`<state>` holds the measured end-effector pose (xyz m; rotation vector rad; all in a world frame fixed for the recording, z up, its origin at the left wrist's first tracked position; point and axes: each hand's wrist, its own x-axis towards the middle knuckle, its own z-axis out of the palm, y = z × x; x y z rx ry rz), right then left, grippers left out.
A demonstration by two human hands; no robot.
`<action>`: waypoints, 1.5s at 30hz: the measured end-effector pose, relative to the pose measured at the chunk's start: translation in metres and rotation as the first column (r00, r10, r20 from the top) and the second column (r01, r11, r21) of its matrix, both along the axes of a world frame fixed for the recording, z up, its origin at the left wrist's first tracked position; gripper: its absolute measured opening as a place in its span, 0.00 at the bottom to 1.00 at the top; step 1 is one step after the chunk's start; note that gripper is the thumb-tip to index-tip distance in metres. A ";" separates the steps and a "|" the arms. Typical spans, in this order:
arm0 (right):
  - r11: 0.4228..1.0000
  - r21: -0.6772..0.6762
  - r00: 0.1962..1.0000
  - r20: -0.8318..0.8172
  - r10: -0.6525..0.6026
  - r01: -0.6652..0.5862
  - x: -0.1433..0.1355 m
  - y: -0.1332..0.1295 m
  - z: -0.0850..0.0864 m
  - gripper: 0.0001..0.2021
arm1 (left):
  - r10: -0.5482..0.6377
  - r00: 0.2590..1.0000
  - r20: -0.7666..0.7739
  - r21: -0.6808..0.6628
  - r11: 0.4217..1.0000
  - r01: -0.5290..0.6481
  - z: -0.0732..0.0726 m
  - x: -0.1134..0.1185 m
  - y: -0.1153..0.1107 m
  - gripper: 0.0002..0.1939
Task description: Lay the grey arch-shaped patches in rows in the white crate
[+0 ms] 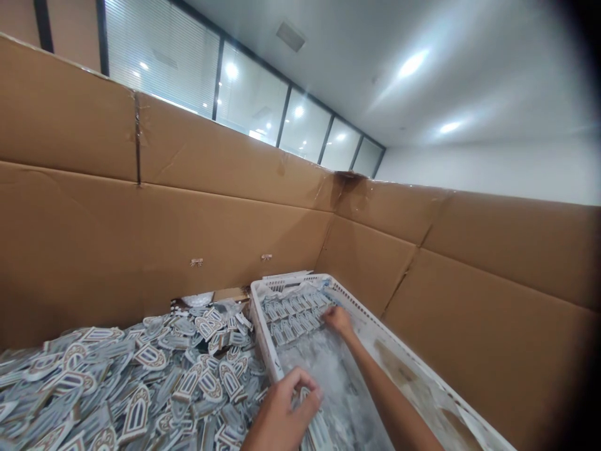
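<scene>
Small flat arched window-shaped pieces, grey with white and brown edging, stand lined up in two rows (293,313) at the far end of a white plastic basket (267,347). At the right end of these rows is my right hand (339,321), its fingertips pinched on one arched piece that they mostly cover. Nearer to me, my left hand (287,404) is over the basket's left side with thumb and fingers curled round an arched piece (304,394). More arched pieces (318,432) show just below that hand; whether it also holds these is unclear.
A large heap of loose arched pieces (136,413) lies left of the basket. Clear plastic film (328,369) lines the basket floor. Tall cardboard walls (141,250) rise behind and on the right, meeting in a corner past the basket.
</scene>
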<state>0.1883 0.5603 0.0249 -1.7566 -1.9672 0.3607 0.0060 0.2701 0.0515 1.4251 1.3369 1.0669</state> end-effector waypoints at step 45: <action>0.130 0.300 0.315 0.731 0.605 -0.945 -0.048 -0.272 0.138 0.12 | 0.147 0.927 0.345 0.060 0.982 -0.178 0.006 -0.062 -0.001 0.25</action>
